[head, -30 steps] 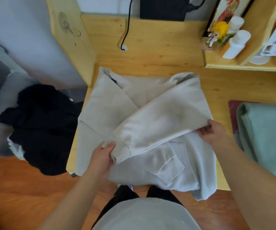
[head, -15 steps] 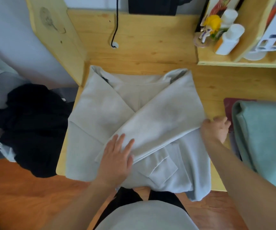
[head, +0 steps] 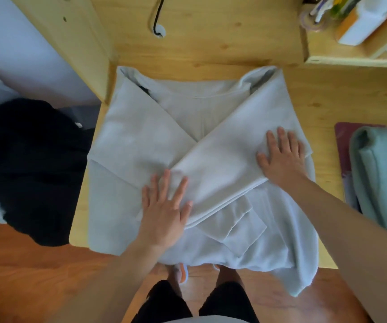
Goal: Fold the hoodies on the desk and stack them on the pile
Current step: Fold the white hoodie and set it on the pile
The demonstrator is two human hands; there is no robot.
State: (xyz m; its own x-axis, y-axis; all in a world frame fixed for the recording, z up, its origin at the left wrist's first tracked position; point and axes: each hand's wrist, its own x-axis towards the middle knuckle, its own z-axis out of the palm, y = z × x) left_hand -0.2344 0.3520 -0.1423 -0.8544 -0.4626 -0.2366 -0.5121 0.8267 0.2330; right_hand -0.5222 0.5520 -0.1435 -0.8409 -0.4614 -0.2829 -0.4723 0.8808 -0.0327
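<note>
Head view | grey hoodie (head: 141, 141) flat mid-worktop (head: 323, 99), sleeves crossed | left hand (head: 164, 206), right hand (head: 283, 157) flat, pressing, grasping nothing | body fold, stacking on teal pile (head: 383, 173) right: pending | black garments (head: 31, 164) left, unfolded

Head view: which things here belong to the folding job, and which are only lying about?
Part of the job:
- grey hoodie on the desk, sleeves crossed
- left hand and right hand, flat on it
- folded teal garment, perhaps the pile
- black clothes, beside the desk, maybe next

Lying about:
- black cable
- shelf with small items
</note>
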